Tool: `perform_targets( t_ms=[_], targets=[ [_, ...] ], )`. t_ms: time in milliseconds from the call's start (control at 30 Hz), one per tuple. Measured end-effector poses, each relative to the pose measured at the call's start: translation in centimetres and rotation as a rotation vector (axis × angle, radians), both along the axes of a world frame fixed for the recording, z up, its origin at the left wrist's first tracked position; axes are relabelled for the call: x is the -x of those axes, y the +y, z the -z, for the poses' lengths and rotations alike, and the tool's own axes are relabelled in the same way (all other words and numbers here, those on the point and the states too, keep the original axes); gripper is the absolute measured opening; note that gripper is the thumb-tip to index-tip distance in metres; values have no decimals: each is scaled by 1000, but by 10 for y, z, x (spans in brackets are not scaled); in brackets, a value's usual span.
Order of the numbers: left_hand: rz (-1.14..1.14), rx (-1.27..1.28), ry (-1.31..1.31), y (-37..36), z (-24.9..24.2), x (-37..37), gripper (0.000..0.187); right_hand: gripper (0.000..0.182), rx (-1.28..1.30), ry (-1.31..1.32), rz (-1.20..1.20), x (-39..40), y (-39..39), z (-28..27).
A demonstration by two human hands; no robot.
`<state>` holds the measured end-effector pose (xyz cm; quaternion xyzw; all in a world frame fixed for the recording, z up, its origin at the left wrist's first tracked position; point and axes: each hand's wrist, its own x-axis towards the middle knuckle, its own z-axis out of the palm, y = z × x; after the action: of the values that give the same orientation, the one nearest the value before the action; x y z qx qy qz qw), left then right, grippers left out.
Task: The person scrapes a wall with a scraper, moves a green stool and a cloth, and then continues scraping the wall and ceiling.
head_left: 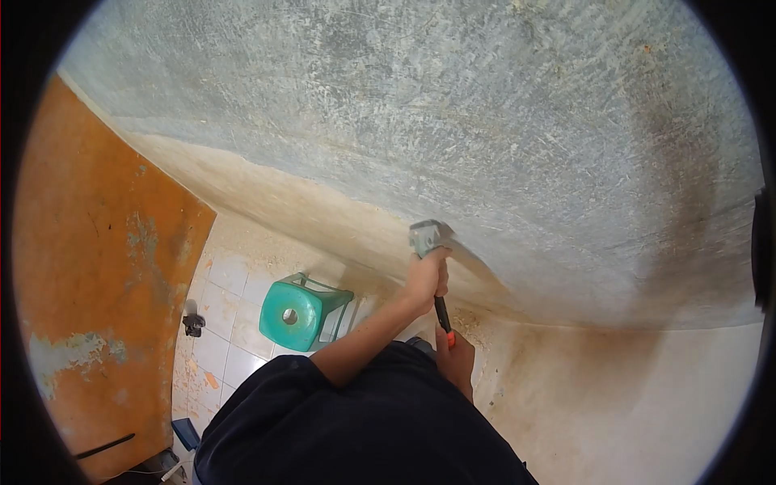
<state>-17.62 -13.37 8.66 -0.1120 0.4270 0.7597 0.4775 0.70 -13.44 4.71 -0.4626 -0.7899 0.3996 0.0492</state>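
A long-handled wall scraper [423, 235] has its grey head up against the wall [453, 129], right at the line where the grey scraped area meets the cream paint. Just below that head, my left hand [428, 277] is wrapped round the tool's neck. Lower down, my right hand [457, 354] grips the black handle near its orange part. The wall above the scraper is grey and streaked with whitish scratch marks, while a cream band runs underneath it.
A green plastic stool [293, 316] stands on the white floor tiles [229, 275], which carry scattered orange flakes. On the left is an orange wall or panel [105, 242] with peeling patches. A small dark object [193, 325] and a blue item [185, 434] lie beside it.
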Motion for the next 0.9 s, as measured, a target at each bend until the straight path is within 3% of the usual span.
perform_targets(
  t_ms=[200,533,633,767,900],
  targets=[
    [-61,-50,-22,-8,-9,16,41,43,-53,-11,-95,13,10,-11],
    [51,-118,-124,-1,-11,3,38,44,-58,-79,-57,-4,9,-16],
    [-39,-3,-75,-17,-25,21,37,44,-81,-31,-73,17,-2,-14],
    [-37,-54,2,-20,-10,35,38,44,-123,-13,-106,28,1,-11],
    [57,-59,-92,-6,-7,5,42,43,-109,-50,-57,3,2,-15]
  ],
)
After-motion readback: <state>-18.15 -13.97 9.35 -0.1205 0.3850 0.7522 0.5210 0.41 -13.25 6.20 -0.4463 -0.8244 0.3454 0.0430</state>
